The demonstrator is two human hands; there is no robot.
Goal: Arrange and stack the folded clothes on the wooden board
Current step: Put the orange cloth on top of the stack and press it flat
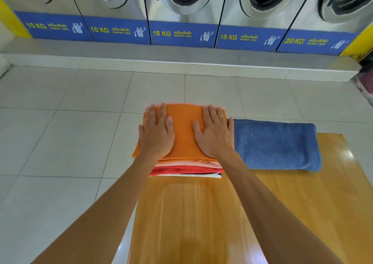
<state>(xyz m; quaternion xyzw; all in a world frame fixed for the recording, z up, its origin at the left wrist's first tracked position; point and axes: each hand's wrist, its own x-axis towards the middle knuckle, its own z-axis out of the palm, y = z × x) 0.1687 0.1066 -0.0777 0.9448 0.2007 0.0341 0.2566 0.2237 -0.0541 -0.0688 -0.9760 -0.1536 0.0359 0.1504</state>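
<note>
A stack of folded clothes sits at the far left corner of the wooden board [201,213]. Its top piece is an orange cloth [183,134]; pink, red [181,170] and white-and-black folded pieces show beneath it. My left hand [156,132] lies flat, fingers spread, on the left half of the orange cloth. My right hand [215,132] lies flat on its right half. Both palms press down and grip nothing. A folded blue towel [276,144] lies on the board right beside the stack, touching its right side.
The board stands over a pale tiled floor [60,142]. A row of steel front-loading washers [183,11] with blue labels lines the far wall behind a low grey step [181,61]. Bare board surface stretches toward me and to the right.
</note>
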